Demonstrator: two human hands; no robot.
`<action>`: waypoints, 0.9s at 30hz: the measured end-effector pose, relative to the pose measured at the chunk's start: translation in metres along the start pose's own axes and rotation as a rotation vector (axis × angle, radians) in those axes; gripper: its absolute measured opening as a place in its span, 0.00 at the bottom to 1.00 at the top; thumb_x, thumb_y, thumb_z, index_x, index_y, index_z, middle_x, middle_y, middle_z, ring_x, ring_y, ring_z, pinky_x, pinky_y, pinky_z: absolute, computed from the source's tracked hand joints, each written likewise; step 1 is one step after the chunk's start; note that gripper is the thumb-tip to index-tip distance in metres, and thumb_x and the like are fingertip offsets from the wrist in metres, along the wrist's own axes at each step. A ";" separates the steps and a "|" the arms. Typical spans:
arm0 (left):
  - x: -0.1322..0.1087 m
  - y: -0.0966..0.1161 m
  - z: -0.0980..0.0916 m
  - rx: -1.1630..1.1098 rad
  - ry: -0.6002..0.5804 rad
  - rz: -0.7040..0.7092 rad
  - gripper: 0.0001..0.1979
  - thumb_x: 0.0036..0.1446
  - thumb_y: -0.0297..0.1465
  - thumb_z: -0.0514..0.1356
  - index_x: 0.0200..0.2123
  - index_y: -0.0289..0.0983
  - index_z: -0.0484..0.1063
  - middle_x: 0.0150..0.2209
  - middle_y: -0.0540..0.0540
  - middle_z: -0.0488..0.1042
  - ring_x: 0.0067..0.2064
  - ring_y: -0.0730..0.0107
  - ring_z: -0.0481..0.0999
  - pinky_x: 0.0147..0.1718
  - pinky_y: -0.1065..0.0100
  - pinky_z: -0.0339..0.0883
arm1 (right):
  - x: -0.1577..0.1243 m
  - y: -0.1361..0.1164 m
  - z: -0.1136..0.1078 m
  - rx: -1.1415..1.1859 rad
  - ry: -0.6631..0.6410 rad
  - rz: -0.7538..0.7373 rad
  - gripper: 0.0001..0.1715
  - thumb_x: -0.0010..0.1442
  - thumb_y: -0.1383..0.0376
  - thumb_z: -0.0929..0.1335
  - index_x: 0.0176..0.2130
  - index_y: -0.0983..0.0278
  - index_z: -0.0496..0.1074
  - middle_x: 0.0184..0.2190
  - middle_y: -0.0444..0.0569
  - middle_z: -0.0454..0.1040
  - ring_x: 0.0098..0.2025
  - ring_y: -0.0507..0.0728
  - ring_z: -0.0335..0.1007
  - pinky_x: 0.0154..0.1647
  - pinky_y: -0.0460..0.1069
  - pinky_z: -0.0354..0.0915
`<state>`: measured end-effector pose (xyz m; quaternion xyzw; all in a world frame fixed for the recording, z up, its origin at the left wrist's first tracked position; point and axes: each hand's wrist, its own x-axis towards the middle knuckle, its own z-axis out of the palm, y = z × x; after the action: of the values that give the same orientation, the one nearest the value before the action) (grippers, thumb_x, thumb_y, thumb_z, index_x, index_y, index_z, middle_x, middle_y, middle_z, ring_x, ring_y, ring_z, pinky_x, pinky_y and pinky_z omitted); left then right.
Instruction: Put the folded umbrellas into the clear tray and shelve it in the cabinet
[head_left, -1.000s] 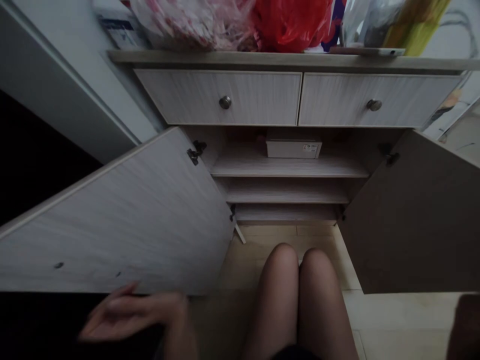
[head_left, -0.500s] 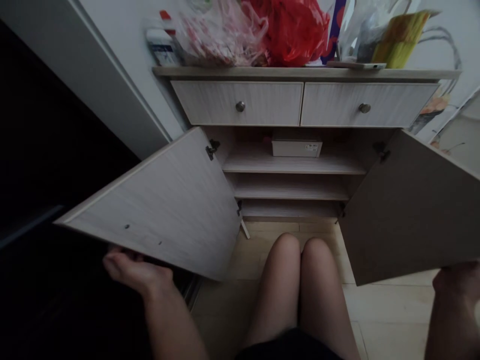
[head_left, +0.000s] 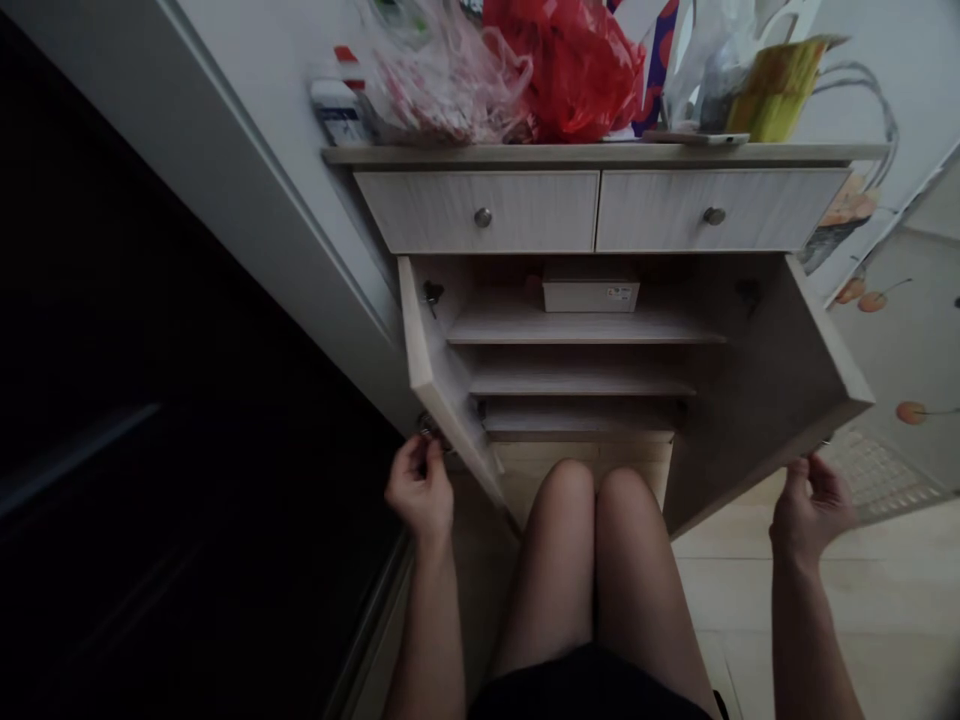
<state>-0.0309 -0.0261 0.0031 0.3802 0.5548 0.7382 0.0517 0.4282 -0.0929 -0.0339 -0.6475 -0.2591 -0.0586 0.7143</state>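
My left hand (head_left: pixel 421 490) is closed in a pinch on the metal knob (head_left: pixel 427 425) at the outer face of the left cabinet door (head_left: pixel 454 385). On the other side, my right hand (head_left: pixel 810 508) has its fingers curled at the outer edge of the right cabinet door (head_left: pixel 757 390), where its knob is mostly hidden. Both doors stand partly swung out from the pale wood cabinet (head_left: pixel 487 155). Between them, the shelves (head_left: pixel 577 328) show, and a white box (head_left: pixel 590 296) rests on the top one.
Two drawers with round knobs sit above the doors. Plastic bags, a red one (head_left: pixel 574 75) among them, a white bottle (head_left: pixel 339 112) and a yellow container (head_left: pixel 776 90) stand on top. My knees (head_left: pixel 596 490) are between the doors. A white basket (head_left: pixel 889 475) is at right.
Both doors have swung inward, towards the cabinet. My hands have come closer together with them, the left moving right and the right moving left.
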 end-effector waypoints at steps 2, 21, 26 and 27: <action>-0.007 0.002 0.018 -0.016 -0.064 -0.001 0.22 0.50 0.49 0.66 0.38 0.36 0.75 0.33 0.44 0.79 0.34 0.65 0.79 0.38 0.63 0.74 | -0.010 -0.010 0.009 -0.009 -0.018 0.013 0.32 0.54 0.42 0.70 0.41 0.67 0.76 0.38 0.56 0.78 0.42 0.63 0.76 0.53 0.64 0.69; -0.034 0.017 0.186 -0.049 -0.432 0.136 0.07 0.59 0.33 0.64 0.37 0.36 0.79 0.36 0.41 0.81 0.37 0.64 0.79 0.41 0.64 0.71 | -0.061 -0.065 0.188 0.121 -0.379 -0.247 0.18 0.60 0.52 0.68 0.37 0.65 0.77 0.38 0.53 0.76 0.44 0.59 0.73 0.51 0.54 0.65; -0.029 0.018 0.218 0.000 -0.483 0.128 0.03 0.58 0.29 0.66 0.35 0.36 0.79 0.36 0.42 0.80 0.38 0.63 0.79 0.41 0.65 0.70 | -0.064 -0.068 0.222 0.074 -0.391 -0.220 0.17 0.61 0.53 0.67 0.38 0.64 0.76 0.39 0.52 0.75 0.44 0.59 0.72 0.50 0.53 0.64; -0.027 0.018 0.223 0.014 -0.496 0.128 0.02 0.57 0.28 0.66 0.35 0.36 0.79 0.36 0.42 0.80 0.38 0.63 0.79 0.42 0.65 0.70 | -0.064 -0.069 0.227 0.060 -0.394 -0.216 0.16 0.61 0.54 0.67 0.38 0.63 0.75 0.39 0.52 0.75 0.45 0.59 0.72 0.50 0.53 0.64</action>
<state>0.1323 0.1272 0.0256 0.5844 0.5049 0.6203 0.1368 0.2777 0.0971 0.0051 -0.5936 -0.4629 0.0006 0.6583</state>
